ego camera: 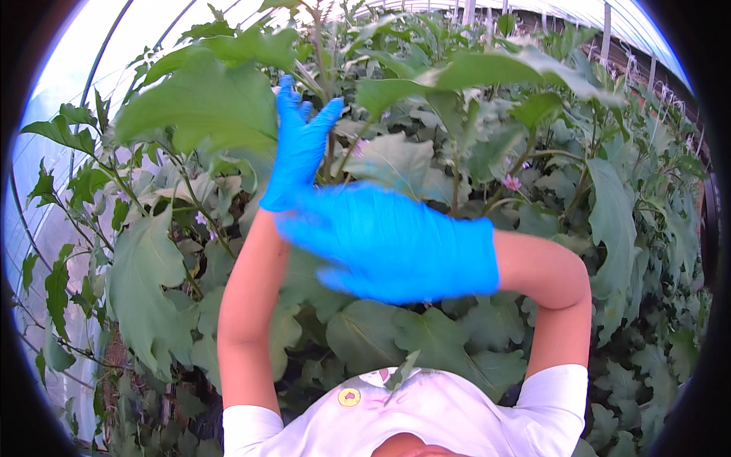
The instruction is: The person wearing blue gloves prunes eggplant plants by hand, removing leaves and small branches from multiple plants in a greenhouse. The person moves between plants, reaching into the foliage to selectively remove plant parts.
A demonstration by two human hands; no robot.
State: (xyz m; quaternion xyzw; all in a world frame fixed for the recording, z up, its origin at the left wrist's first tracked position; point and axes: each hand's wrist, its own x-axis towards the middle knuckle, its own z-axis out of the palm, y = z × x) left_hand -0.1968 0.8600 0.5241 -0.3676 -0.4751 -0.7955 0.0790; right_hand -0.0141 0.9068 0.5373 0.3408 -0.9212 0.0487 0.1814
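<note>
My left hand, in a blue disposable glove, reaches up beside the upright main stem of an eggplant plant. Its thumb and fingers are apart, close to the stem, and no grip on it shows. A broad green leaf spreads just left of these fingers. Across the middle of the view, my right hand wears a matching glove and is blurred by motion. Its fingers overlap my left wrist in the picture; whether they touch it, or hold anything, I cannot tell. Large lobed leaves lie below it.
Dense eggplant foliage surrounds both arms, with a pink flower at the right. Clear plastic sheeting and curved greenhouse hoops stand at the left. Posts rise at the back right. A leaf piece lies against my shirt.
</note>
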